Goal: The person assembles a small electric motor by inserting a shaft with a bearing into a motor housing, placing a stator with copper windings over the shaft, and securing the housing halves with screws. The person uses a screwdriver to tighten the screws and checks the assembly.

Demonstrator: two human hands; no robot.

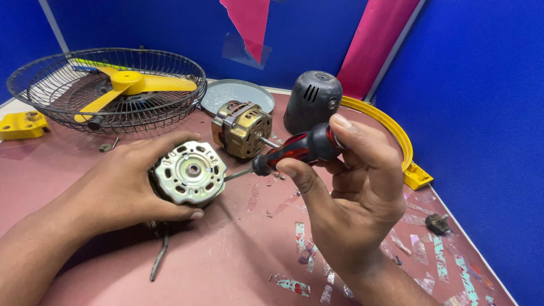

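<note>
My left hand [122, 181] grips a round silver fan motor [190, 173] on its side, its end plate facing me, just above the maroon table [226, 255]. My right hand [351, 187] holds a red-and-black screwdriver [297, 148] by the handle. The metal tip touches the right edge of the motor's end plate. A dark cable [160, 255] trails from under the motor toward me.
A second motor [242, 128] with a shaft lies behind, next to a dark grey motor cover [312, 102] and a grey round plate [235, 93]. A wire fan guard [107, 88] with yellow blades sits back left. A yellow ring [396, 136] curves at right.
</note>
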